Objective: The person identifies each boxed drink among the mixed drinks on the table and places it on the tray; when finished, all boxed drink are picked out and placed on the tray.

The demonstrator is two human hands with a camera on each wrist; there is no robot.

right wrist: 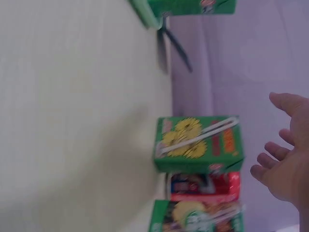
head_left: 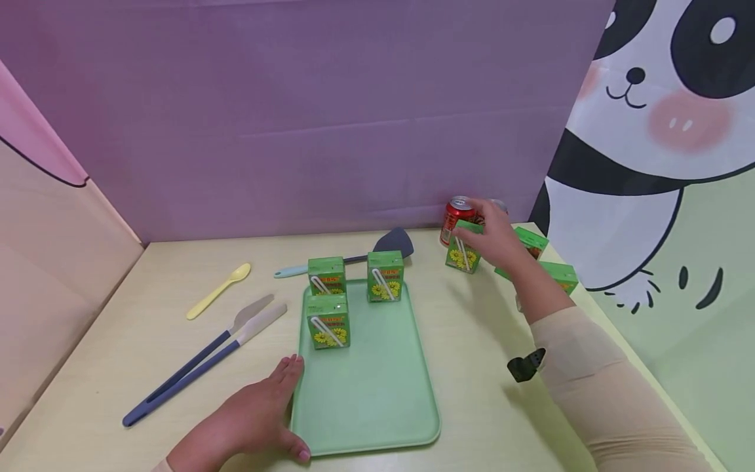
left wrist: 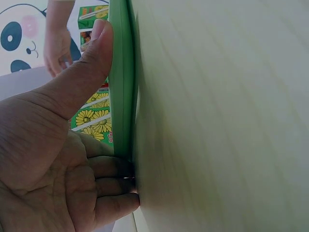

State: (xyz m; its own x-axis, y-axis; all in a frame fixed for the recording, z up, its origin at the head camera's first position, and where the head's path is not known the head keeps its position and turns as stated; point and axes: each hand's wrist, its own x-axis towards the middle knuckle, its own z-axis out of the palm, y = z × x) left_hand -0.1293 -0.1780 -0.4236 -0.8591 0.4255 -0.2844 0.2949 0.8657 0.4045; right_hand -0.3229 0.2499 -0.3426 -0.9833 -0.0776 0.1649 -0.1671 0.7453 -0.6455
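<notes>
My right hand (head_left: 492,239) is just above an upright green juice box (head_left: 463,257) with yellow flowers and a straw on its front. In the right wrist view, a gap shows between the spread fingers and this drink carton (right wrist: 200,144). My left hand (head_left: 265,410) rests against the left edge of a light green tray (head_left: 377,393), its thumb by the near corner. The left wrist view shows the thumb (left wrist: 91,63) and fingers along the tray's rim (left wrist: 123,82). Three matching juice boxes stand on the tray, one of them (head_left: 328,324) nearest the left hand.
Red cans (head_left: 454,216) stand behind the right hand. More green boxes (head_left: 559,275) are partly hidden by the right forearm. A dark spatula (head_left: 394,242) lies behind the tray. On the left are a yellow spoon (head_left: 218,292) and blue-handled tongs (head_left: 194,370).
</notes>
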